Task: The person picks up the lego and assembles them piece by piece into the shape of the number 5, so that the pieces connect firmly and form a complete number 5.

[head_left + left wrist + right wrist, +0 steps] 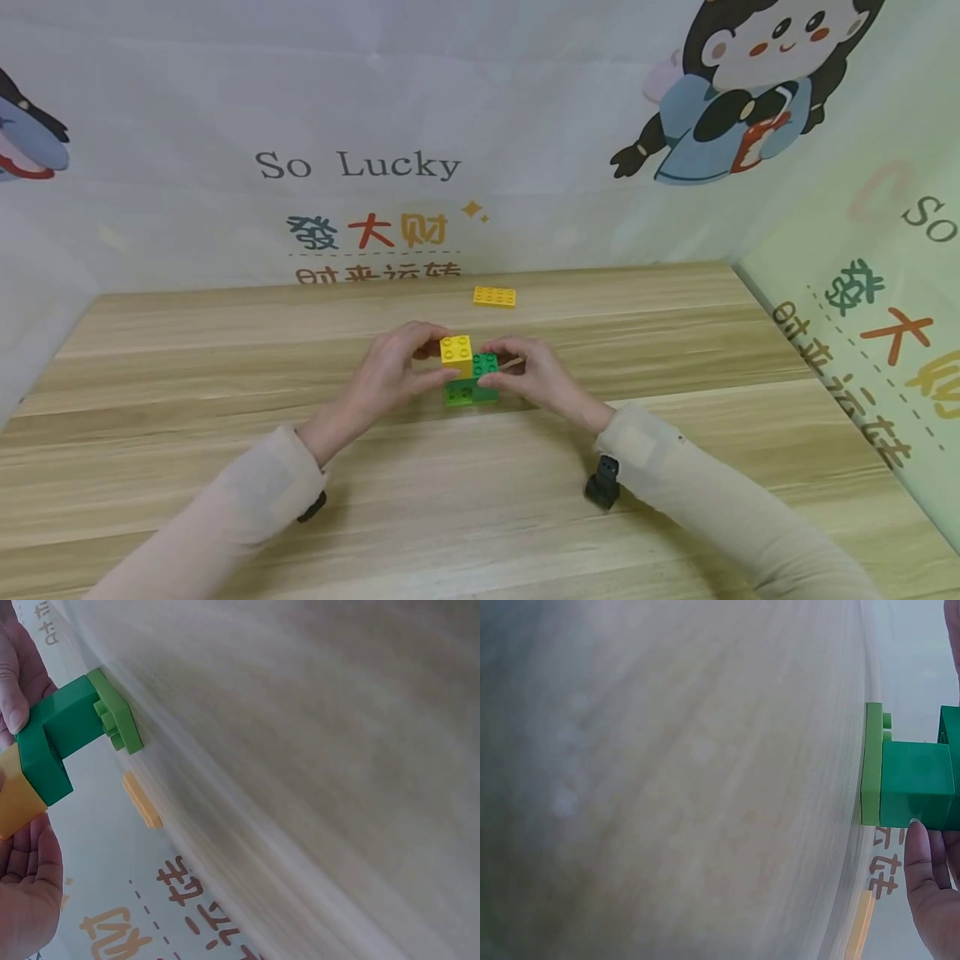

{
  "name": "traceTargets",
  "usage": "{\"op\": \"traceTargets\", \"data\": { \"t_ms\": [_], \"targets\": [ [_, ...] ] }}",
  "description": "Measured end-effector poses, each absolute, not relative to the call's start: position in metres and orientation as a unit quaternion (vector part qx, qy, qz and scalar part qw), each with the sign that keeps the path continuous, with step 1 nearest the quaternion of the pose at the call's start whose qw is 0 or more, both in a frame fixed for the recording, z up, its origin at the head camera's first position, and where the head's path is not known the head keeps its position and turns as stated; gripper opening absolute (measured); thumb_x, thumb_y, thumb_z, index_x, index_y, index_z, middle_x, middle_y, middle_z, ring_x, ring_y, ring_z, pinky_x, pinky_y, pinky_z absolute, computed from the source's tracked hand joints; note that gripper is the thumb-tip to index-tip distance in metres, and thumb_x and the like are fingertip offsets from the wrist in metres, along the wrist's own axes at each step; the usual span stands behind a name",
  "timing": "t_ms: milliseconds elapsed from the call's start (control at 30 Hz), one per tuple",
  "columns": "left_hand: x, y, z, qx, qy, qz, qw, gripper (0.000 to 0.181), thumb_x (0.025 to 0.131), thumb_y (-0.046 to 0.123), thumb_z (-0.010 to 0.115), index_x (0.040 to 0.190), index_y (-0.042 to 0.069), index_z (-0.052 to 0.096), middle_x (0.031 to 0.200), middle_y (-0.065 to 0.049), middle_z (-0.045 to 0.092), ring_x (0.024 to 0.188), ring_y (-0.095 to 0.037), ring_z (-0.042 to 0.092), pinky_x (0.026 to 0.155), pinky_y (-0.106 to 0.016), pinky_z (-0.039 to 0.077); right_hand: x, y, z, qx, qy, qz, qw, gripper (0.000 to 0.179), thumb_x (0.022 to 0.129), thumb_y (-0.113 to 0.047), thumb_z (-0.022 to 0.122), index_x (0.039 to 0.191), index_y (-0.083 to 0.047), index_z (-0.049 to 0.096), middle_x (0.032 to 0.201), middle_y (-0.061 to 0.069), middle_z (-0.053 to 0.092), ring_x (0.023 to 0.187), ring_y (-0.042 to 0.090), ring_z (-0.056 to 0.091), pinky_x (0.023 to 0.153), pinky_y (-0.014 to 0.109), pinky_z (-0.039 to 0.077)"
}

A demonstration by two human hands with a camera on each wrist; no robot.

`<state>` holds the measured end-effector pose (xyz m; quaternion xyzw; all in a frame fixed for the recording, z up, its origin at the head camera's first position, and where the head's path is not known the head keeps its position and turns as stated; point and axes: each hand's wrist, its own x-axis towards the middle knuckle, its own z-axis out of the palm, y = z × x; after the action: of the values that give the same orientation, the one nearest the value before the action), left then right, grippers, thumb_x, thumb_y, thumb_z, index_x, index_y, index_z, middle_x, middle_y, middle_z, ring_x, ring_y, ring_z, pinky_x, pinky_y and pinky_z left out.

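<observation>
A small stack of toy building bricks stands on the wooden table, between both hands. Its base is a light green plate [459, 395], studs showing on its left half. On the right half sits a lower dark green brick [915, 780]. A longer dark green brick [485, 363] lies across it and overhangs to the left, with a yellow brick [455, 347] on its left end. My left hand [386, 360] pinches the yellow brick between thumb and fingers. From the other side, my right hand [538, 377] grips the dark green bricks, thumb in front and fingers behind.
A flat yellow plate [494, 297] with studs lies behind the stack, near the table's far edge. Printed cloth walls [360, 100] rise at the back and along the sides. The wooden tabletop [465, 517] stretches toward me between the two sleeves.
</observation>
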<state>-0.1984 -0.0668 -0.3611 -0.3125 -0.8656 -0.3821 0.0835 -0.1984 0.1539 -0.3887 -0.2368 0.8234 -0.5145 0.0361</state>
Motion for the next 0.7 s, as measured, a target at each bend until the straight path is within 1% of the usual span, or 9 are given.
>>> {"op": "traceTargets", "data": {
  "t_ms": [167,300,533,700],
  "targets": [
    [-0.1976,-0.0674,-0.3664,-0.289,-0.856,-0.422,0.073,0.044,0.074,0.012,0.079,0.112,-0.001,0.059,0.104,-0.013,0.066,0.090,-0.022,0.065,0.080,-0.035,0.055,-0.1991,0.1527,-0.3889,-0.240,0.826,-0.510,0.035,0.035,0.082,-0.005,0.071,0.114,0.007,0.061,0.108,0.021,0.064,0.096,0.029,0.063,0.075,0.024,0.055],
    [-0.1965,-0.0668,-0.3699,-0.259,-0.850,-0.455,0.053,0.045,0.075,0.010,0.079,0.112,0.000,0.057,0.107,-0.014,0.066,0.093,-0.023,0.065,0.083,-0.039,0.054,-0.1987,0.1522,-0.3885,-0.238,0.827,-0.507,0.036,0.036,0.082,-0.006,0.070,0.115,0.007,0.060,0.109,0.020,0.064,0.096,0.028,0.063,0.076,0.024,0.055],
    [-0.1950,-0.0648,-0.3708,-0.238,-0.845,-0.477,0.039,0.042,0.076,0.011,0.078,0.111,0.001,0.058,0.107,-0.012,0.066,0.093,-0.022,0.064,0.083,-0.035,0.053,-0.1988,0.1537,-0.3889,-0.244,0.828,-0.503,0.034,0.037,0.082,-0.005,0.070,0.115,0.008,0.060,0.110,0.021,0.064,0.098,0.029,0.062,0.078,0.025,0.055],
    [-0.1944,-0.0641,-0.3705,-0.230,-0.845,-0.481,0.039,0.041,0.076,0.012,0.078,0.111,0.001,0.059,0.106,-0.012,0.066,0.094,-0.022,0.063,0.083,-0.036,0.053,-0.1999,0.1542,-0.3891,-0.248,0.827,-0.502,0.035,0.036,0.082,-0.004,0.070,0.115,0.008,0.060,0.109,0.021,0.064,0.097,0.029,0.062,0.078,0.027,0.055]
  ]
}}
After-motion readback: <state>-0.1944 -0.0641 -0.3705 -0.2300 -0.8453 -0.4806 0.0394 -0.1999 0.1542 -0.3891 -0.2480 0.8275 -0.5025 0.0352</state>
